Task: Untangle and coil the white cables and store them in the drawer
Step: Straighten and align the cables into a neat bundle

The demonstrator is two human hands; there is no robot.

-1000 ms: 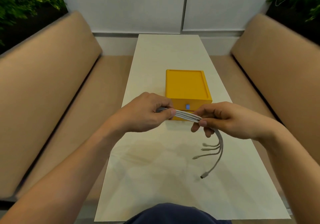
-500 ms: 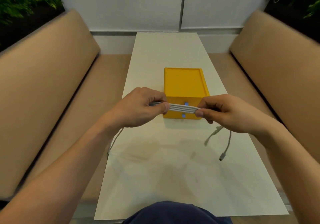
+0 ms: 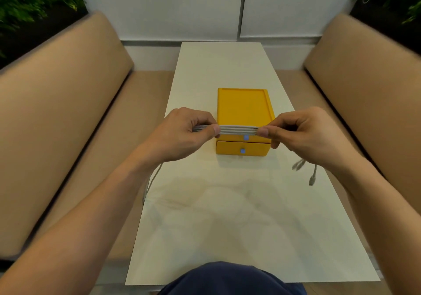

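Observation:
Several white cables (image 3: 239, 130) run side by side in a flat, taut band between my two hands. My left hand (image 3: 189, 133) pinches the band's left end with thumb over curled fingers. My right hand (image 3: 296, 133) pinches the right end the same way. Loose cable ends with plugs (image 3: 312, 176) hang below my right wrist, and one strand (image 3: 151, 181) trails down under my left wrist past the table's edge. Just behind the band stands the yellow drawer box (image 3: 243, 110) with two closed drawers and small blue knobs (image 3: 242, 150).
The box stands mid-way along a long white table (image 3: 227, 215). Tan padded benches (image 3: 68, 117) flank it on both sides. A white wall closes the far end, with dark planters of green foliage (image 3: 29, 1) in both upper corners.
My hands have moved apart and risen, drawing the cable band straight and level in front of the box. The hanging plug ends have swung right, under my right wrist.

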